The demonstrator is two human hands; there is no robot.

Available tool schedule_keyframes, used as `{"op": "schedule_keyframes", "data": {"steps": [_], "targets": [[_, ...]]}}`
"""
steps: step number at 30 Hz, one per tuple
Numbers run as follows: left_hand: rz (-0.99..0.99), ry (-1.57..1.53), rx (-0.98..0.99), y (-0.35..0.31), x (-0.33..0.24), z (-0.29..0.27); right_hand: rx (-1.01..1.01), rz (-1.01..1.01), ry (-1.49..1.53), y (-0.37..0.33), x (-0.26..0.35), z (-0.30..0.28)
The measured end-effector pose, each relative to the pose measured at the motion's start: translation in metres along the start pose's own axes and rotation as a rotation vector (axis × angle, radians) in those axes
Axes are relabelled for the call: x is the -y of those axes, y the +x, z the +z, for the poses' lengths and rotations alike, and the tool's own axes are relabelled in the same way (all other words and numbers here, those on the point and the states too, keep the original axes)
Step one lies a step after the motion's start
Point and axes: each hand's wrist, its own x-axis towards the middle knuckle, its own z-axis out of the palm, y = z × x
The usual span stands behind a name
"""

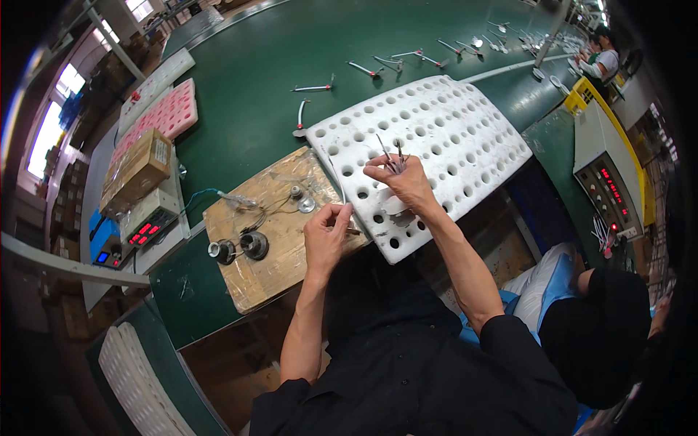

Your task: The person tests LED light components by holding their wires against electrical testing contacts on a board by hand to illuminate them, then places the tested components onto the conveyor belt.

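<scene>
Over the white foam tray [452, 120], the right hand [411, 187] grips slender pieces [400, 153], the left hand [325, 231] pinching a thin pale wire [343, 191]

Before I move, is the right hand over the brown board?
No, the right hand is over the white foam tray, to the right of the brown board.

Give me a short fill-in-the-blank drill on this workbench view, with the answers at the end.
1. The white foam board is covered with many round ____.
2. The hand reaching over the white foam board's middle is the person's ____ one.
3. The tabletop is coloured ____.
4. The foam piece right behind the cardboard box is coloured ____.

Missing words: holes; right; green; pink.
</scene>
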Motion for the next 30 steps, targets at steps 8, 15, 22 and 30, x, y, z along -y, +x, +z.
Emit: {"op": "schedule_keyframes", "data": {"steps": [8, 15, 22, 30], "targets": [[0.062, 0.187, -0.153, -0.019, 0.009, 0.003, 0.151, -0.4, -0.348, -0.007, 0.003, 0.043], [0.161, 0.442, -0.16, -0.036, 0.005, -0.005, 0.236, -0.211, -0.294, -0.01, 0.003, 0.063], [0.091, -0.086, -0.307, -0.007, 0.006, -0.039, 0.414, 0.001, -0.338, -0.009, 0.01, 0.062], [0.141, -0.096, -0.257, 0.003, 0.014, -0.046, 0.423, -0.002, -0.34, -0.015, 0.011, 0.066]]}}
